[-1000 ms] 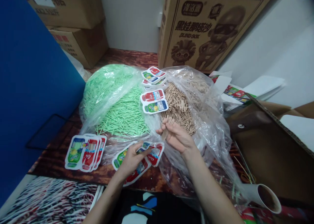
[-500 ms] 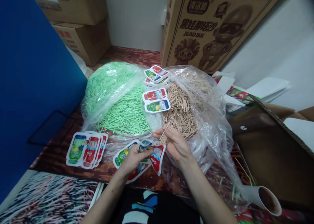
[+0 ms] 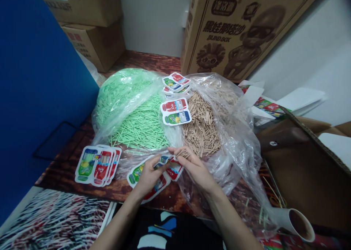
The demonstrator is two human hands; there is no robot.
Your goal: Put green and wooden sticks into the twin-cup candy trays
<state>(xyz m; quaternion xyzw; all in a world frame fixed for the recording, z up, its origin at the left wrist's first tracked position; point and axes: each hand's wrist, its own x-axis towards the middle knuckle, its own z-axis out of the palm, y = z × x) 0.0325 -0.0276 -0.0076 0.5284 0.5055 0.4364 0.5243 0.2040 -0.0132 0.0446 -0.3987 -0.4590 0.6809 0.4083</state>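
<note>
Table [image 3: 61,171]: right grip [image 3: 195,169] pinches seemingly brown sticks [image 3: 183,154].

The left hand [image 3: 150,174] partly hides its packet [image 3: 174,170]; the top edge crops the printed carton [image 3: 236,36].

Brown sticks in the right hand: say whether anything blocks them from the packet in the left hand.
No other object shows between the brown sticks in the right hand and the packet in the left hand; whether the packet's mouth is open cannot be told.

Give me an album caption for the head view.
Left hand pinches a printed pouch; right hand holds brown sticks close by.
</note>
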